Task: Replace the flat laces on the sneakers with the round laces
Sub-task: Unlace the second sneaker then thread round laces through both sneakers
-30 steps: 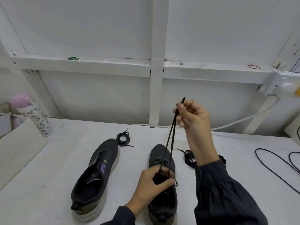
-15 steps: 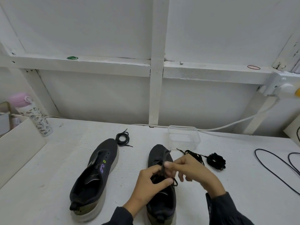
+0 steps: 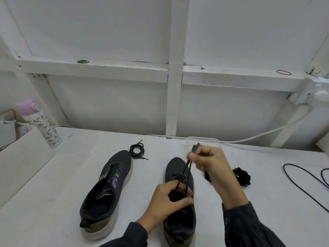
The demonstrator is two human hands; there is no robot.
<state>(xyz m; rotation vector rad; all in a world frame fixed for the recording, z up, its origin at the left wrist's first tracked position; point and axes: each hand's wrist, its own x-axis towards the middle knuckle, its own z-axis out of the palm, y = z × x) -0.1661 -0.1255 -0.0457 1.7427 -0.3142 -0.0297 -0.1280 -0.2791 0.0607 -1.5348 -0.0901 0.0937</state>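
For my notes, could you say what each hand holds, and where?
The right hand pinches the lace near both tips; the left hand grips that shoe at its eyelets.

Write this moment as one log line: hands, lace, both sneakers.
left hand: holds right sneaker | right hand: pinches both lace ends above it | left sneaker: unlaced | coiled lace: by its toe

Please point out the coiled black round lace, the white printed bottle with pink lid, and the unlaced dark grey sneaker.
coiled black round lace (image 3: 132, 151): head view, left arc of the coil.
white printed bottle with pink lid (image 3: 47, 131): head view, its body.
unlaced dark grey sneaker (image 3: 121, 161): head view, toe upper.
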